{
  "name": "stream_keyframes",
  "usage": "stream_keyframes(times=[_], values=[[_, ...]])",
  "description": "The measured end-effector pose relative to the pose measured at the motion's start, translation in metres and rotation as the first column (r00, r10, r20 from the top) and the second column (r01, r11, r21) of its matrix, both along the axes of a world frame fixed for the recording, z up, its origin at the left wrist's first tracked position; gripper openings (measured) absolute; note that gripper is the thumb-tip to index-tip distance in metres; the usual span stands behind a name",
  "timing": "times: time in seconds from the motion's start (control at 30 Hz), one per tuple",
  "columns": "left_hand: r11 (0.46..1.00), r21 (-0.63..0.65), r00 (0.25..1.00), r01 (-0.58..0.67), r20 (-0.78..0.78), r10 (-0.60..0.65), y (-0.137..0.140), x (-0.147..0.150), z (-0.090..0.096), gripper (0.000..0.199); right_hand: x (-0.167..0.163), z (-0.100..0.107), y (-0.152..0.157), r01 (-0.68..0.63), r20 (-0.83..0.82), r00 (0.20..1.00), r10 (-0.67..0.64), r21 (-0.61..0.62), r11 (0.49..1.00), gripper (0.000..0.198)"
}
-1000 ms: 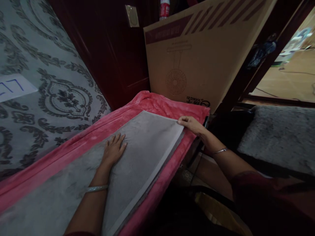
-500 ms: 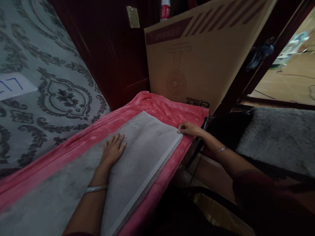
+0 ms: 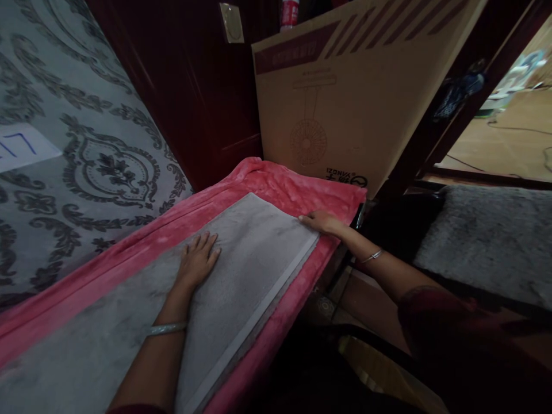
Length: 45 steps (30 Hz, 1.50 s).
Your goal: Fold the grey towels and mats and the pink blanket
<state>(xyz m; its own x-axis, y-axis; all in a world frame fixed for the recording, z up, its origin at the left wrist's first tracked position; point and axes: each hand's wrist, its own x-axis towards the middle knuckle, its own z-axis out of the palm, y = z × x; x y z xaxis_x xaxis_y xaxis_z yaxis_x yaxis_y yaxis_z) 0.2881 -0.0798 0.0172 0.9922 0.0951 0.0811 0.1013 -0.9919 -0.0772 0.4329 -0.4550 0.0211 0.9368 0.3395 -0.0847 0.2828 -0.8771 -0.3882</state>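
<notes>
A grey plush mat (image 3: 254, 253) with a pale bound edge lies over a pink plush blanket (image 3: 297, 181); part of it is folded over, its smoother underside facing up. My left hand (image 3: 198, 259) rests flat on the mat near the fold, fingers spread. At the mat's far right corner, my right hand (image 3: 321, 221) has its fingers bent over the edge, closed on it. The thumb of that hand is mostly hidden.
A large cardboard box (image 3: 345, 109) stands behind the blanket, with a red-labelled bottle (image 3: 289, 14) beyond its top. Patterned wallpaper (image 3: 116, 167) covers the left wall. On the right are a grey fluffy cover (image 3: 495, 247) and a doorway with cables on the floor.
My right hand has slid a little to the left along the mat's far edge, its fingers stretching further over it. My left hand has stayed in place.
</notes>
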Motion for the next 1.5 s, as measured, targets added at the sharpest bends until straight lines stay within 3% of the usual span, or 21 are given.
stream_keyframes(times=[0.2, 0.43, 0.73, 0.87, 1.0, 1.13, 1.27, 1.43, 1.5], values=[[1.000, 0.013, 1.000, -0.003, -0.009, 0.003, 0.001, 0.000, -0.002, 0.059, -0.016, -0.006, 0.022, 0.088, 0.114, 0.991, -0.077, -0.098, 0.991, 0.058], [1.000, 0.003, 1.000, 0.007, 0.010, -0.007, 0.004, -0.001, -0.005, 0.058, -0.026, -0.013, 0.013, 0.140, 0.158, 0.981, -0.117, -0.147, 0.979, 0.048], [1.000, -0.016, 1.000, -0.001, 0.007, 0.001, -0.004, -0.005, 0.004, 0.057, -0.031, -0.024, 0.016, 0.209, 0.180, 0.965, -0.190, -0.095, 0.973, 0.053], [0.981, -0.069, 0.983, 0.182, 0.011, -0.182, -0.033, -0.005, 0.004, 0.059, -0.027, -0.025, 0.012, 0.182, 0.165, 0.972, -0.166, -0.088, 0.979, 0.052], [0.903, -0.125, 0.910, 0.410, -0.005, -0.414, -0.061, -0.005, -0.010, 0.064, -0.019, -0.023, 0.005, 0.131, 0.133, 0.983, -0.124, -0.048, 0.990, 0.046], [0.909, -0.120, 0.914, 0.399, -0.020, -0.404, -0.065, -0.008, -0.017, 0.065, -0.020, -0.022, 0.005, 0.141, 0.122, 0.983, -0.136, -0.029, 0.990, 0.044], [0.913, -0.130, 0.918, 0.386, -0.040, -0.393, -0.071, -0.007, -0.008, 0.067, -0.028, -0.020, 0.010, 0.179, 0.155, 0.973, -0.169, -0.059, 0.982, 0.044], [0.800, -0.238, 0.811, 0.551, -0.072, -0.580, -0.114, 0.003, -0.004, 0.068, -0.030, -0.018, 0.012, 0.183, 0.156, 0.972, -0.173, -0.055, 0.982, 0.043], [0.787, -0.258, 0.801, 0.560, -0.073, -0.594, -0.131, 0.006, -0.008, 0.070, -0.028, -0.019, 0.010, 0.188, 0.161, 0.971, -0.178, -0.045, 0.981, 0.044]])
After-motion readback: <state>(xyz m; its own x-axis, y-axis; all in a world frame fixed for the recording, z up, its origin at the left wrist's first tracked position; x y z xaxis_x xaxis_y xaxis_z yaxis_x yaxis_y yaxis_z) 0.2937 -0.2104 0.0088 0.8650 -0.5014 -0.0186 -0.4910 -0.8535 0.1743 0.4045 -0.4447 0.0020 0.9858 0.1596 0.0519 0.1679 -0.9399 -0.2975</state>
